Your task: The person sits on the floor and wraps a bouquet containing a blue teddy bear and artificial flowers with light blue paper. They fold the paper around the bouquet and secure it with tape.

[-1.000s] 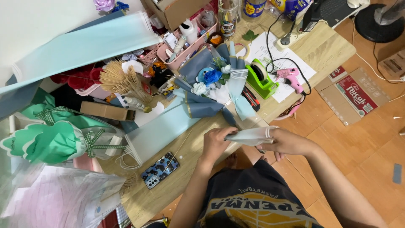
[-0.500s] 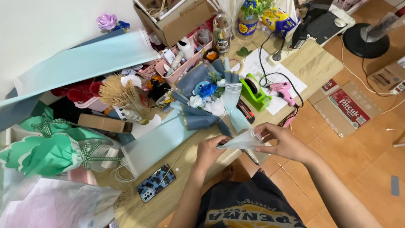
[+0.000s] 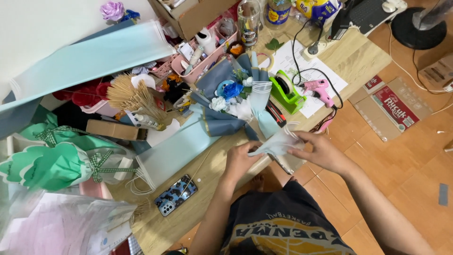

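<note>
My left hand (image 3: 241, 160) and my right hand (image 3: 321, 150) both grip a pale blue sheet of wrapping paper (image 3: 277, 142) at the near edge of the wooden table (image 3: 207, 189). The sheet is creased between my fingers. Just beyond it lies a flower bouquet (image 3: 231, 97) wrapped in dark blue and pale blue paper, with blue and white blooms. A thin dark tool lies under the sheet near my right hand; its kind is unclear.
A green tape dispenser (image 3: 285, 89) and pink glue gun (image 3: 317, 89) sit right of the bouquet. A phone (image 3: 175, 194) lies left of my arm. Paper rolls (image 3: 94, 56), skewers (image 3: 125, 97), a green bouquet (image 3: 56, 163) and a pink basket (image 3: 203, 52) crowd the left and back.
The view has shifted slightly. My hands have turned and gathered the pale blue sheet, my right hand drawing its end up and to the right.
</note>
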